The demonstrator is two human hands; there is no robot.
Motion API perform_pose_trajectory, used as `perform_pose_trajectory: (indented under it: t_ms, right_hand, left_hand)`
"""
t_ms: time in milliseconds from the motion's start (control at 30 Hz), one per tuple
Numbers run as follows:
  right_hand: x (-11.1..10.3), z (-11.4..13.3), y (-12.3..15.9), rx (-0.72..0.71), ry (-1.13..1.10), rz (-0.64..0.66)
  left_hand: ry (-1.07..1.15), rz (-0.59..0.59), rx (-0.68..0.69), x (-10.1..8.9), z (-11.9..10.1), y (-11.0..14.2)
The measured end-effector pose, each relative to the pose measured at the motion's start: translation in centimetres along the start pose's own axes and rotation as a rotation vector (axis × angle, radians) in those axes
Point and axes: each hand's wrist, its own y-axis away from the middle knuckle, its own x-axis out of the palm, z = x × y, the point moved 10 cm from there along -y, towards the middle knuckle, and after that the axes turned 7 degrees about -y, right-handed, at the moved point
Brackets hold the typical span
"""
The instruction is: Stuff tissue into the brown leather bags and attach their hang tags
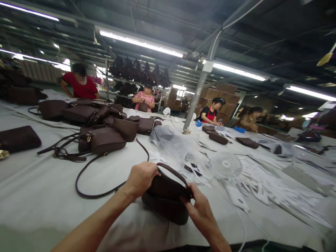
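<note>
A dark brown handbag stands on the pale table right in front of me. Its top looks unzipped, with something white showing inside the opening. My left hand is closed at the bag's upper left corner, by a small gold fitting. At the upper right corner, the fingers and thumb of my right hand pinch the bag's edge. A short handle arches over the opening between both hands. From the bag's left side a long thin strap loops across the cloth. The bag's underside is hidden from view.
Brown bags are heaped at the left, another bag nearer. Clear plastic, a white fan with a cable and white paper strips lie ahead and right. A metal post rises from the table. Several people work beyond.
</note>
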Motion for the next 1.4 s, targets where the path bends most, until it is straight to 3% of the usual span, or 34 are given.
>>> perform_pose_trajectory:
  t_ms: [100, 233, 333, 467, 567, 667, 733, 833, 933, 1067, 1200, 1400]
  right_hand:
    - [-2.1, -1.1, 0.2, 0.008, -0.010, 0.087]
    - [-5.7, -1.3, -1.3, -0.020, 0.005, 0.158]
    - [-6.9, -2.7, -3.4, -0.028, 0.026, 0.173]
    - [-6.7, -6.7, -4.4, -0.018, 0.021, 0.033]
    - [-6.9, -7.8, -2.7, -0.026, 0.087, -0.168]
    - [-7.8, -5.6, 0.1, -0.020, 0.164, -0.403]
    - [-7.6, -3.1, 1.2, -0.028, 0.162, -0.456]
    - [-5.3, 0.8, 1.0, -0.089, 0.076, -0.314]
    - [-3.4, 3.0, 0.4, -0.115, 0.011, -0.194]
    - [-2.0, 3.1, 0.0, -0.065, -0.054, -0.120]
    - [-1.9, 2.0, -0.1, 0.002, -0.095, -0.136]
    - [-2.3, 1.7, -1.0, 0.007, -0.064, -0.115]
  left_hand:
    - [0.041, 0.018, 0.027, -0.6, -0.5, 0.4]
    - [0.118, -0.015, 0.136, -2.0, -3.8, 0.5]
    - [0.233, 0.012, 0.087, -0.7, -5.4, 0.5]
    - [0.606, 0.058, -0.040, 2.1, -5.2, 0.9]
    - [0.844, 0.132, 0.015, 3.1, -5.1, 1.3]
    - [0.952, 0.167, 0.088, 3.5, -4.4, 1.4]
    - [0.967, 0.162, 0.089, 3.8, -3.7, 1.2]
    - [0.930, 0.147, 0.133, 3.9, -3.9, 1.0]
    - [0.929, 0.144, 0.176, 3.8, -4.4, 1.1]
    - [1.023, 0.236, 0.195, 4.9, -4.3, 1.7]
    - [1.149, 0.228, 0.109, 6.1, -3.0, 1.4]
    - [1.067, 0.249, 0.218, 6.4, -4.6, 0.8]
